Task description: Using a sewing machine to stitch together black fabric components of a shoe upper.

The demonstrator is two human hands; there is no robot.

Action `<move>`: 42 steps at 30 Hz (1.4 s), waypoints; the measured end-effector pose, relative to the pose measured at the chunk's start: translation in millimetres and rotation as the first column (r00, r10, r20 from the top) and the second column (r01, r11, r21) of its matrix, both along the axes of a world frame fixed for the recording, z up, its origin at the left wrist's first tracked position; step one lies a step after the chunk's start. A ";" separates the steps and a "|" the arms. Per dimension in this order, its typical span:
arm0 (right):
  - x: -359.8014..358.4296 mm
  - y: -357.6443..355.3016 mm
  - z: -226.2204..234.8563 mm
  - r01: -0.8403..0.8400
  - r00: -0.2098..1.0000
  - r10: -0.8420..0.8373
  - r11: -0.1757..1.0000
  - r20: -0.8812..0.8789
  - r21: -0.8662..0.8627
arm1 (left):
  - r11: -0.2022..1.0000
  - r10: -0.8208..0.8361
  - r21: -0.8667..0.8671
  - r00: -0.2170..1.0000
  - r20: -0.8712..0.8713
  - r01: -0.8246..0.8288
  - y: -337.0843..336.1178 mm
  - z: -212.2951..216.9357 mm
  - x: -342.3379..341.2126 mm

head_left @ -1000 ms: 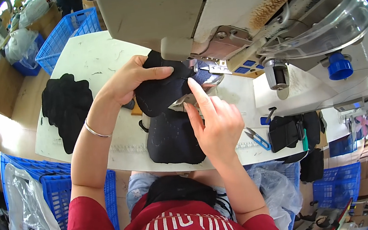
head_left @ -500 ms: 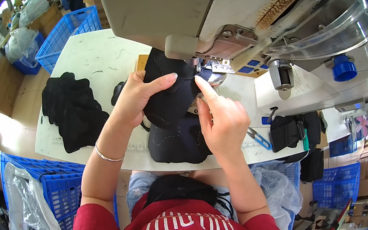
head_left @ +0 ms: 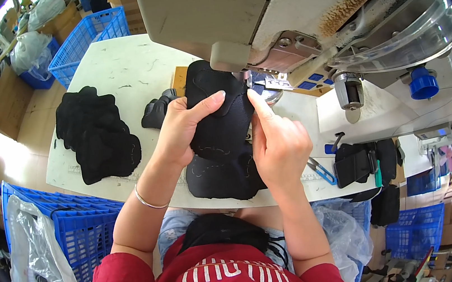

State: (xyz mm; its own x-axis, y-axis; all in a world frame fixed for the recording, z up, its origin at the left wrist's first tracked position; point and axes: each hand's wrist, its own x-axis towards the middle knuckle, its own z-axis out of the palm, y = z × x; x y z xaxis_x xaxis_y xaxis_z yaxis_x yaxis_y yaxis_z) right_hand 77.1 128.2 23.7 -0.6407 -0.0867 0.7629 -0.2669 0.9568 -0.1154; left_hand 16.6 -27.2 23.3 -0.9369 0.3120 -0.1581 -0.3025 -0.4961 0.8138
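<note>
My left hand (head_left: 186, 126) grips a black fabric piece (head_left: 218, 136), its thumb pressed flat on top and the fingers underneath. The piece has a curved seam and a light stitched line near its lower end. Its right edge lies at the sewing machine (head_left: 227, 56), whose head hides the needle. At that edge my right hand (head_left: 281, 142) touches the fabric with a straight index fingertip; the other fingers are curled and the thumb is partly hidden. More black fabric pieces (head_left: 219, 178) lie beneath, at the table's front edge.
On the white table (head_left: 115, 64), a pile of black pieces (head_left: 95, 134) lies left, with a smaller black bundle (head_left: 158, 111) behind my left wrist. Blue-handled snips (head_left: 323, 171) and a black pouch (head_left: 353, 165) sit right. Blue crates (head_left: 87, 231) flank me, one lined with plastic.
The held fabric has turned slightly, its far end now more upright beside the machine. My left hand has shifted right, uncovering more of the small bundle. The left pile looks differently arranged.
</note>
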 end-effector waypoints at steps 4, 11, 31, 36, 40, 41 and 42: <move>5.1 0.3 -2.7 -0.066 0.998 0.066 0.997 -0.005 -0.046 | 0.999 0.010 0.038 1.000 0.011 -0.010 2.4 -2.4 2.6; 19.0 -8.4 -4.9 -0.179 0.929 0.357 0.670 0.101 -0.721 | 0.996 0.073 0.053 0.988 -0.138 -0.066 7.7 -5.0 13.3; 7.6 40.0 3.1 -0.132 0.876 0.475 0.406 0.086 -0.905 | 0.974 0.219 0.088 0.967 -0.128 -0.209 58.6 -14.4 60.0; -1.7 44.7 -1.0 -0.103 0.875 0.471 0.400 0.108 -0.911 | 0.965 0.255 0.101 0.956 -0.146 -0.242 61.6 -13.7 59.6; -16.4 44.6 -0.7 -0.174 0.833 0.550 0.144 -0.067 -0.974 | 0.963 0.261 0.113 0.954 -0.149 -0.245 64.0 -13.0 59.1; -17.4 42.2 1.5 -0.191 0.814 0.566 0.056 -0.126 -0.980 | 0.962 0.265 0.116 0.952 -0.151 -0.249 64.2 -12.8 59.0; -17.8 46.6 -5.4 -0.215 0.848 0.508 0.067 -0.153 -0.974 | 0.961 0.266 0.116 0.954 -0.141 -0.251 64.7 -12.7 59.6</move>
